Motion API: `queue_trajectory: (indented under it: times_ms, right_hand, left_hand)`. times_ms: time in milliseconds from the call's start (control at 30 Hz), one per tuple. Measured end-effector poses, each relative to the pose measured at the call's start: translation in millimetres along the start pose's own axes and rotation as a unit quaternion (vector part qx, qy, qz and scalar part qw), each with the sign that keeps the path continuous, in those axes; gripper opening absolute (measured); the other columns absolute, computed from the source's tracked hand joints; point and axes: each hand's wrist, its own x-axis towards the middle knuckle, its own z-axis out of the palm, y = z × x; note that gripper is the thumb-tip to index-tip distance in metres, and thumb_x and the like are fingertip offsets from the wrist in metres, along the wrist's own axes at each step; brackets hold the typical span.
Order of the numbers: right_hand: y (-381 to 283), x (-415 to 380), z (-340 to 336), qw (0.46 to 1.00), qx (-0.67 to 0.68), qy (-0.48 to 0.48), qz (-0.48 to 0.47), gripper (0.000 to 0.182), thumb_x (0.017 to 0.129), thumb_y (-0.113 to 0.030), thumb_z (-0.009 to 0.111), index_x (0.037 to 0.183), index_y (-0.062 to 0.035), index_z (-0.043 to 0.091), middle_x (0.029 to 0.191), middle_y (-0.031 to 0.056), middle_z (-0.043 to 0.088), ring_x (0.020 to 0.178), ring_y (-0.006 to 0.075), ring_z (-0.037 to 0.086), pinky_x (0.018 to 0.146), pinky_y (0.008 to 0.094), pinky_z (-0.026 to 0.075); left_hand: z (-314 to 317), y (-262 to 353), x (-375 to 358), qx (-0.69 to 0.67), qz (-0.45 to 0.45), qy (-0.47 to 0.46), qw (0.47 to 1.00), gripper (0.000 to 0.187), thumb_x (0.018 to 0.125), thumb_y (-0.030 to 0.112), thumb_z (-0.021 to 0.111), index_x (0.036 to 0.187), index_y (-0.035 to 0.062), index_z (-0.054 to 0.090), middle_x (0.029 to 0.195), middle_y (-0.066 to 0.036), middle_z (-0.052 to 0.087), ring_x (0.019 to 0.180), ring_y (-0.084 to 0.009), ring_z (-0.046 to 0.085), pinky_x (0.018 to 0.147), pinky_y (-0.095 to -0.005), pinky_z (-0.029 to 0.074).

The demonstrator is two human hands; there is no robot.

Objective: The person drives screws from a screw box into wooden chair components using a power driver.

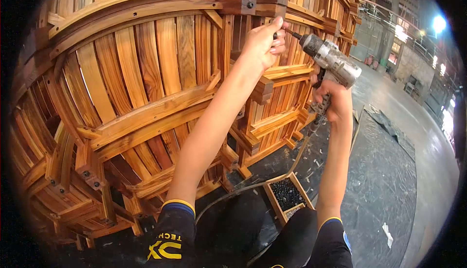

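Observation:
My right hand (332, 99) is wrapped around the handle of a scuffed silver air impact driver (335, 64), with a hose (302, 152) running down from its grip. The driver's dark bit (295, 35) points left toward my left hand (266, 43). That hand is raised and closed, thumb up, close to the bit's tip. A small dark thing shows between its fingers, too little of it to name. Just above is a wooden block joint (270, 1) of the slatted wooden furniture (160, 64), with a dark bolt head (250, 4) in the block beside it.
An open wooden box (287, 193) of small black hardware stands on the floor by my knees, with lighter pieces in a second compartment. Dark plastic sheeting (374, 185) covers the floor at right, with a white scrap (387, 235) on it. Stacked slatted panels fill the left.

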Motion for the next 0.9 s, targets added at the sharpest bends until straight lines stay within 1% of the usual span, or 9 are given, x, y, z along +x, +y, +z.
queue_trajectory:
  times_ms: [200, 267, 333, 367, 467, 600, 667, 800, 900]
  right_hand:
    - [-26.2, 26.4, 18.1, 0.996, -0.086, -0.003, -0.035, 0.038, 0.057, 0.010, 0.047, 0.094, 0.0022, 0.054, 0.074, 0.0081, 0.056, 0.047, 0.0133, 0.044, 0.041, 0.0249, 0.034]
    - [-36.5, 31.3, 25.3, 0.994, -0.101, -0.021, -0.028, 0.038, 0.056, 0.004, 0.047, 0.094, 0.0021, 0.051, 0.077, 0.0093, 0.056, 0.045, 0.0130, 0.042, 0.042, 0.0244, 0.035]
    - [-42.6, 35.9, 31.1, 0.991, -0.128, -0.009, -0.042, 0.035, 0.057, 0.004, 0.047, 0.091, 0.0026, 0.053, 0.077, 0.0089, 0.056, 0.045, 0.0131, 0.041, 0.043, 0.0249, 0.034]
    - [-43.8, 38.2, 32.5, 0.990, -0.134, 0.005, -0.039, 0.032, 0.058, 0.004, 0.047, 0.089, 0.0030, 0.053, 0.076, 0.0085, 0.055, 0.045, 0.0133, 0.041, 0.044, 0.0259, 0.035]
    - [-50.1, 51.7, 33.8, 0.984, -0.171, -0.010, -0.052, 0.031, 0.058, 0.004, 0.048, 0.089, 0.0037, 0.053, 0.077, 0.0088, 0.057, 0.046, 0.0135, 0.041, 0.045, 0.0266, 0.035]
    - [-55.5, 57.5, 41.9, 0.988, -0.140, -0.002, -0.059, 0.027, 0.060, 0.005, 0.049, 0.086, 0.0047, 0.053, 0.071, 0.0081, 0.055, 0.047, 0.0141, 0.042, 0.046, 0.0275, 0.036]
    - [-58.0, 58.8, 46.8, 0.987, -0.147, 0.016, -0.057, 0.022, 0.060, 0.006, 0.049, 0.081, 0.0046, 0.054, 0.068, 0.0075, 0.054, 0.046, 0.0144, 0.042, 0.046, 0.0275, 0.036]
    - [-57.9, 70.6, 48.2, 0.987, -0.155, 0.014, -0.037, 0.017, 0.060, 0.005, 0.049, 0.076, 0.0033, 0.055, 0.066, 0.0076, 0.054, 0.045, 0.0142, 0.042, 0.045, 0.0266, 0.035]
    - [-56.8, 75.5, 48.1, 0.986, -0.162, -0.010, -0.039, 0.022, 0.061, 0.006, 0.050, 0.082, 0.0030, 0.058, 0.074, 0.0093, 0.059, 0.047, 0.0139, 0.043, 0.042, 0.0257, 0.034]
  left_hand:
    - [1.4, 23.5, 20.0, -0.083, 0.022, -0.035, 0.996, 0.024, 0.094, 0.024, 0.052, 0.093, 0.0002, 0.054, 0.062, 0.003, 0.037, 0.045, -0.0051, 0.029, 0.036, -0.0174, 0.024]
    - [7.0, 32.1, 21.4, -0.094, 0.034, -0.051, 0.994, 0.025, 0.093, 0.025, 0.053, 0.093, -0.0003, 0.054, 0.061, 0.003, 0.036, 0.046, -0.0054, 0.029, 0.036, -0.0178, 0.024]
    - [16.3, 34.8, 22.3, -0.080, 0.090, 0.007, 0.993, 0.027, 0.093, 0.026, 0.053, 0.094, -0.0012, 0.054, 0.061, 0.003, 0.036, 0.045, -0.0057, 0.029, 0.036, -0.0183, 0.024]
    - [17.1, 37.2, 26.2, -0.100, 0.104, 0.005, 0.990, 0.025, 0.095, 0.020, 0.050, 0.079, 0.0013, 0.053, 0.061, -0.001, 0.043, 0.045, -0.0075, 0.036, 0.036, -0.0211, 0.024]
    - [22.3, 35.8, 36.2, -0.103, 0.158, 0.025, 0.982, 0.024, 0.095, 0.019, 0.049, 0.079, 0.0012, 0.052, 0.060, -0.001, 0.044, 0.046, -0.0077, 0.037, 0.036, -0.0212, 0.024]
    - [13.1, 32.3, 47.0, -0.149, 0.170, -0.042, 0.973, 0.016, 0.094, 0.015, 0.048, 0.089, 0.0008, 0.050, 0.062, -0.003, 0.045, 0.046, -0.0090, 0.036, 0.036, -0.0221, 0.025]
    - [13.4, 29.5, 50.1, -0.176, 0.164, -0.042, 0.970, 0.012, 0.094, 0.013, 0.047, 0.091, 0.0014, 0.049, 0.062, -0.003, 0.044, 0.046, -0.0098, 0.036, 0.037, -0.0231, 0.025]
    - [16.2, 35.0, 50.4, -0.210, 0.155, 0.005, 0.965, 0.009, 0.093, 0.009, 0.044, 0.088, 0.0020, 0.047, 0.061, -0.003, 0.043, 0.045, -0.0107, 0.034, 0.037, -0.0241, 0.024]
    - [19.0, 36.5, 48.0, -0.235, 0.146, 0.043, 0.960, 0.010, 0.090, 0.005, 0.042, 0.081, 0.0037, 0.045, 0.059, -0.003, 0.042, 0.043, -0.0110, 0.033, 0.036, -0.0246, 0.023]
